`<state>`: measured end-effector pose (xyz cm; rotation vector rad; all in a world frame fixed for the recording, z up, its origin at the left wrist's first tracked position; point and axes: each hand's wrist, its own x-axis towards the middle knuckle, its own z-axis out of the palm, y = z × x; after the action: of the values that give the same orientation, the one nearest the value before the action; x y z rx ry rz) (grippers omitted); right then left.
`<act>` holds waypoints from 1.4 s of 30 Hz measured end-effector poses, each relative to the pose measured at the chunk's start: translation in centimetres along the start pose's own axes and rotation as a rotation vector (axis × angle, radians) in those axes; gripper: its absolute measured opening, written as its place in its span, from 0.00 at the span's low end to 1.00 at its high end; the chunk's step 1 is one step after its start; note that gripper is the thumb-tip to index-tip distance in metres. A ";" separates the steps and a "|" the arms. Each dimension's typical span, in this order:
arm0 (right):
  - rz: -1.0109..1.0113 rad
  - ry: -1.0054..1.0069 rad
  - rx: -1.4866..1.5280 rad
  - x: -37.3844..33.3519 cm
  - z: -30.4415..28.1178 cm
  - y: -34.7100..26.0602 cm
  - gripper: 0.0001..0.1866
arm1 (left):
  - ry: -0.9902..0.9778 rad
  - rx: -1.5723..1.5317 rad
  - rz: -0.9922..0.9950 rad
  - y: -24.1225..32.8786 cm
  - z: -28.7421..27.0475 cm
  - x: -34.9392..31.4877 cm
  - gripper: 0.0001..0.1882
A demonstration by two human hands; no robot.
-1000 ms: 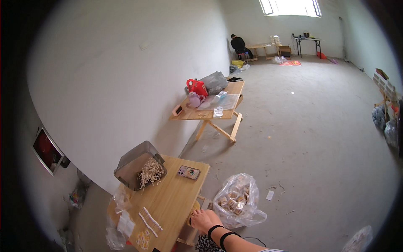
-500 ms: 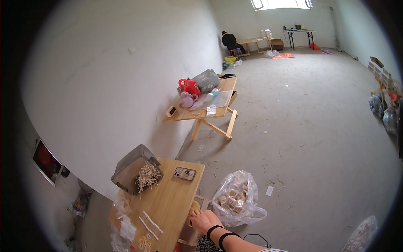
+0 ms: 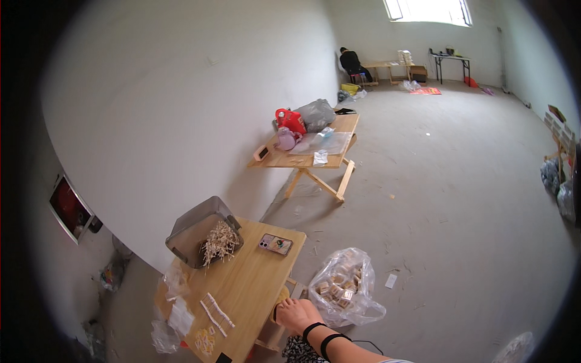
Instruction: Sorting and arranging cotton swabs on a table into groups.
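My right hand [image 3: 296, 313], with two black bands round its wrist and forearm, reaches in from the lower right beside the table's right edge. Its fingers are bent over a tan, round-edged thing [image 3: 283, 294], perhaps a stool seat; the hand and table hide most of it. On the wooden table [image 3: 257, 290] lie a phone in a patterned case [image 3: 275, 244], white strips in two rows [image 3: 218, 314] and small yellow and white pieces [image 3: 206, 340]. A grey plastic bin [image 3: 193, 233] lies tipped on its side, thin pale sticks [image 3: 219, 241] spilling from its mouth. My left hand is out of view.
Right of the table, a clear plastic bag [image 3: 345, 284] of small wood-coloured pieces sits on the floor. Farther on, a folding table [image 3: 284, 158] carries a red container [image 3: 290, 120] and a grey bag [image 3: 316, 114]. A person in black [image 3: 351, 62] sits at the back.
The view has shifted, so the room sits farther right and lower. My right hand stays bent over the tan thing. A dark object now shows at the table's near edge.
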<state>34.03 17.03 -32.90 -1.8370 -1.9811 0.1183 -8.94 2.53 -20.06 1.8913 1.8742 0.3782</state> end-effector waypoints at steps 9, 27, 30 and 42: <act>0.045 -0.051 -0.009 0.8 -1.1 -0.6 0.14 | 0.106 -0.067 0.368 0.4 3.1 5.8 0.14; -0.086 0.017 0.093 7.1 2.7 -9.1 0.24 | 0.327 -0.171 0.114 6.3 6.3 15.8 0.08; -0.041 -0.075 0.161 7.2 3.1 -9.9 0.28 | 0.377 -0.110 0.043 5.2 7.9 18.0 0.09; -0.098 -0.027 0.084 8.8 5.1 -11.5 0.25 | 0.435 0.019 0.014 5.8 10.6 25.7 0.07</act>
<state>21.21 25.31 -31.28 -1.6916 -2.0484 0.1953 2.35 26.86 -29.37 1.9506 2.1362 0.8353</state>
